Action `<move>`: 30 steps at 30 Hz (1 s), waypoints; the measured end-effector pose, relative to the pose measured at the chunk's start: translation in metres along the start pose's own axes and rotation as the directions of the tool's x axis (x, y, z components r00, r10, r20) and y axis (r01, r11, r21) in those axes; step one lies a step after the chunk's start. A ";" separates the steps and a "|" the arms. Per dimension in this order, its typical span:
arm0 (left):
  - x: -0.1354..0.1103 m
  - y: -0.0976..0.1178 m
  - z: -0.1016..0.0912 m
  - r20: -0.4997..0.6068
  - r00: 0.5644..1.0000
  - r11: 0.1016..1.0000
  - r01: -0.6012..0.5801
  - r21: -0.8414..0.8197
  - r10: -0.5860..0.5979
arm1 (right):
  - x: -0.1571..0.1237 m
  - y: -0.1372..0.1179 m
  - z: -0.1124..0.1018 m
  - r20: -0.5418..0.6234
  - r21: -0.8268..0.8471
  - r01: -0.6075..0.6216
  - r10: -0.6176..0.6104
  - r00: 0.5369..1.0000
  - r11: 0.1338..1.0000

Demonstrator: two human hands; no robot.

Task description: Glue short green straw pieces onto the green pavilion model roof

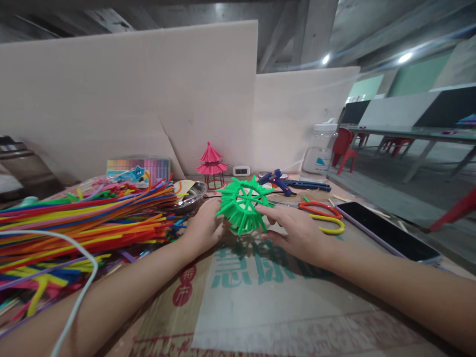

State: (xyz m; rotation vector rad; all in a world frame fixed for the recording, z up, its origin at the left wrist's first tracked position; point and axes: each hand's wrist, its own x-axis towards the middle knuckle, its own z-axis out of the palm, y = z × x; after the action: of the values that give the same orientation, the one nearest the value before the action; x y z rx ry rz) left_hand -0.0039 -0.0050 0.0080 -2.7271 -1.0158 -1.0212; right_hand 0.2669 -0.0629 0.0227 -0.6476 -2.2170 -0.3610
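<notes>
A round bright green pipe-cleaner piece (243, 218) hangs low over the printed sheet, its short strips sloping outward like a small roof around an open spoked ring. My left hand (203, 225) holds its left edge, thumb in front and the other fingers partly hidden behind. On the opposite edge, my right hand (295, 230) has its index finger on the green strips, with the thumb lower down. Beyond stands a small pink pagoda model (211, 163) with a two-tiered roof on thin dark posts.
Bundles of coloured pipe cleaners (85, 213) fill the left side, crossed by a white cable (87, 253). Right lie scissors (327, 223), a phone (386, 230), a blue glue gun (277, 181) and dark blue pliers (308, 185). A clear bottle (320, 151) stands behind.
</notes>
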 end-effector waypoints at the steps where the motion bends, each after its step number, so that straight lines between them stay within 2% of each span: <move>1: 0.000 0.000 0.000 -0.002 1.000 1.000 -0.005 -0.004 0.005 | 0.000 0.000 0.000 -0.001 0.003 -0.002 0.002 1.000 1.000; 7: 0.000 0.000 -0.001 0.010 1.000 1.000 -0.004 -0.017 0.004 | 0.001 -0.001 0.000 -0.019 0.034 -0.007 0.007 1.000 0.999; 14: 0.000 0.002 -0.001 0.019 1.000 1.000 0.016 -0.018 -0.015 | -0.003 -0.001 0.003 0.030 0.139 -0.094 0.091 0.995 0.986; 21: 0.002 0.005 -0.002 0.004 1.000 0.999 -0.003 -0.053 0.003 | -0.004 -0.002 0.005 0.074 0.113 -0.156 0.149 0.986 0.981; 30: 0.003 0.003 -0.002 0.029 0.999 0.999 0.022 -0.042 -0.021 | -0.003 -0.003 0.002 0.057 0.082 -0.080 0.075 0.996 0.993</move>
State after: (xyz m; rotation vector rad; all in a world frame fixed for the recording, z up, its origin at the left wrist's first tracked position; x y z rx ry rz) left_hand -0.0018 -0.0062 0.0115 -2.7777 -1.0424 -1.0214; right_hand 0.2659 -0.0654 0.0193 -0.7032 -2.2378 -0.2114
